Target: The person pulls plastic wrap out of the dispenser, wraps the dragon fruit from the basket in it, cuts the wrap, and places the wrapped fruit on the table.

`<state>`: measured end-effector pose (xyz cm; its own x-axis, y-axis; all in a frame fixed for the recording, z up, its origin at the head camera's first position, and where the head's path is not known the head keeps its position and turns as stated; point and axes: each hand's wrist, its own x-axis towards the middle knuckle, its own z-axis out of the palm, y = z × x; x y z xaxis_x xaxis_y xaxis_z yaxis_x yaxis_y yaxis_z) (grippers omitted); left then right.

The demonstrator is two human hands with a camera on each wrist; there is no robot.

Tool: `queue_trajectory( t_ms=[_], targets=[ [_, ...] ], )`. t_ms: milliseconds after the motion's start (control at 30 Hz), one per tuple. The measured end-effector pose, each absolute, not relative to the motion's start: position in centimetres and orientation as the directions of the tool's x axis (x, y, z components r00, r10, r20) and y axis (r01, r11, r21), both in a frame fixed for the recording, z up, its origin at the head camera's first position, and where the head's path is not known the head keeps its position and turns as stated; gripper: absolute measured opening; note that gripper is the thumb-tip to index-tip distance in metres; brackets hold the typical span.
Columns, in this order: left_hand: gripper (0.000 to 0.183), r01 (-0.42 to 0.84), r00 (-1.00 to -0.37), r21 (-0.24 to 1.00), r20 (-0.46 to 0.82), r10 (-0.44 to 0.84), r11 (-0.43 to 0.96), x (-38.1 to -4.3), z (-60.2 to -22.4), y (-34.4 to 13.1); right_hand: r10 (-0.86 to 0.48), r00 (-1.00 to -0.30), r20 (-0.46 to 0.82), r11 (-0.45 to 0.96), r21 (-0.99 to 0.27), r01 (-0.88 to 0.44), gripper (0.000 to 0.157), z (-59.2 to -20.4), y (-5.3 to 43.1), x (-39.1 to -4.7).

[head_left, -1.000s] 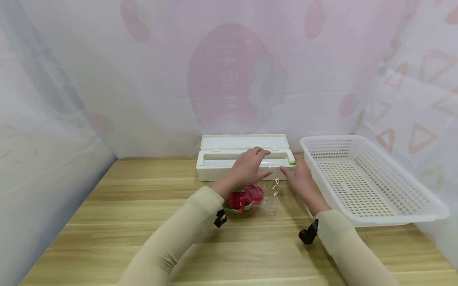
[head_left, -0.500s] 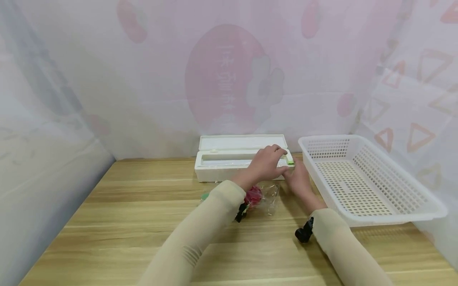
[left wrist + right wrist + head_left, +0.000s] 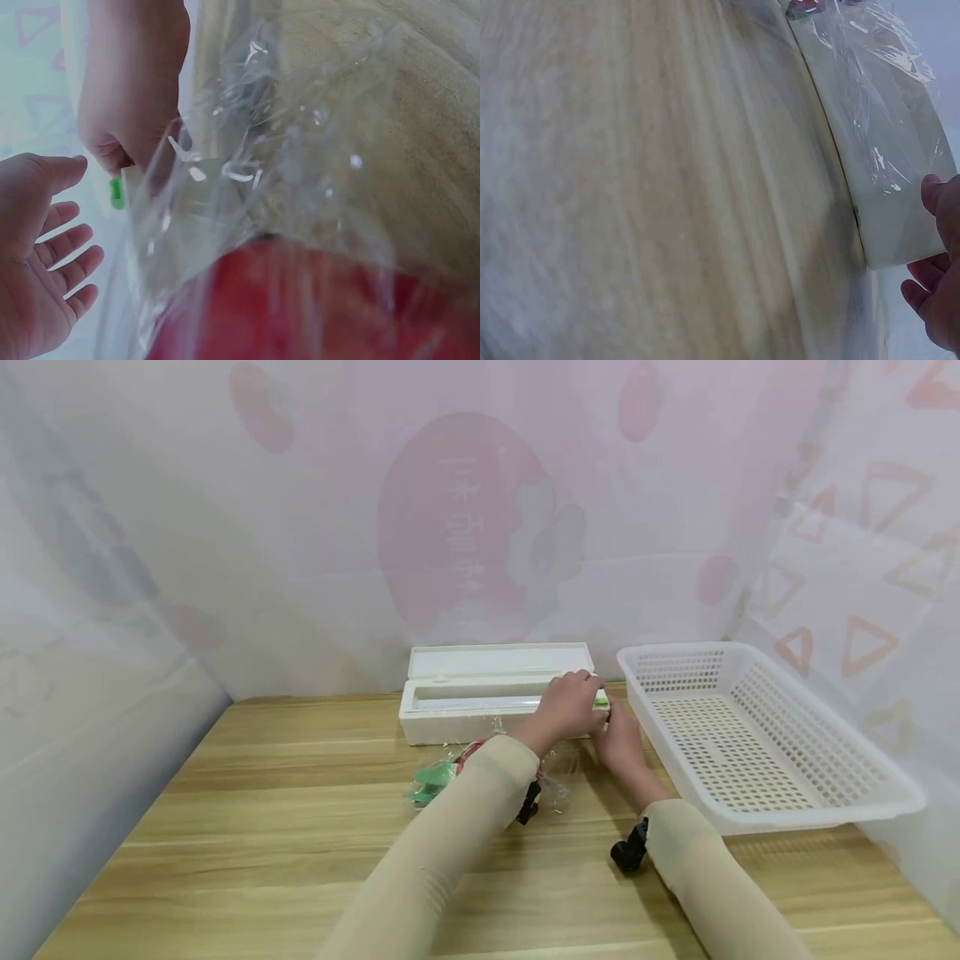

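Note:
A long white cling film dispenser (image 3: 438, 728) stands at the back of the table, its lid raised and a film roll inside. My right hand (image 3: 621, 743) grips its right end, thumb on the front face in the right wrist view. Over that same end hangs my left hand (image 3: 567, 703), beside the green cutter slide (image 3: 601, 702); its fingers are spread and loosely bent in the left wrist view. In front of the dispenser lies a red thing with green flaps (image 3: 433, 779), partly hidden by my left sleeve. Clear crinkled film (image 3: 300, 150) stretches from the dispenser over it.
A white perforated plastic basket (image 3: 678, 768) stands to the right, close to my right forearm. Printed fabric walls (image 3: 330, 568) enclose the wooden table (image 3: 247, 827) at the back and both sides.
My left hand has moved right along the dispenser's front to its right end, beside my right hand. The sleeve's shift uncovers the green flaps. My right hand keeps to the dispenser's end.

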<state>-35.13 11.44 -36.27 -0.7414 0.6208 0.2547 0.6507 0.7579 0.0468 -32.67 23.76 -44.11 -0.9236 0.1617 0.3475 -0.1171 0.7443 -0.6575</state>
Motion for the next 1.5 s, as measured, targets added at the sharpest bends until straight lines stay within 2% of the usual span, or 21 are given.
queue_trajectory(
  t_ms=[167, 367, 667, 1100, 1500],
  targets=[
    [0.035, 0.634, -0.751, 0.015, 0.248, 0.611, 0.773, -35.4, -36.8, 11.8, 0.167, -0.919, 0.358, 0.745, -0.656, -0.121, 0.046, -44.0, 23.4, -32.5],
    [0.033, 0.617, -0.759, -0.038, 0.235, 0.607, 0.786, -35.8, -37.4, 12.2, 0.173, -0.923, 0.343, 0.729, -0.675, -0.114, 0.048, -44.0, 23.2, -32.6],
    [0.027, 0.626, -0.736, -0.106, 0.247, 0.630, 0.773, -36.4, -38.3, 12.8, 0.176, -0.917, 0.358, 0.743, -0.659, -0.115, 0.048, -44.1, 23.2, -32.9],
    [0.018, 0.600, -0.742, -0.135, 0.272, 0.612, 0.788, -36.2, -38.5, 13.1, 0.196, -0.914, 0.356, 0.742, -0.663, -0.099, 0.048, -44.1, 23.4, -32.7],
    [0.027, 0.572, -0.770, -0.157, 0.237, 0.593, 0.805, -36.2, -38.4, 13.3, 0.183, -0.912, 0.367, 0.740, -0.662, -0.118, 0.047, -44.4, 23.7, -32.9]
  ],
)
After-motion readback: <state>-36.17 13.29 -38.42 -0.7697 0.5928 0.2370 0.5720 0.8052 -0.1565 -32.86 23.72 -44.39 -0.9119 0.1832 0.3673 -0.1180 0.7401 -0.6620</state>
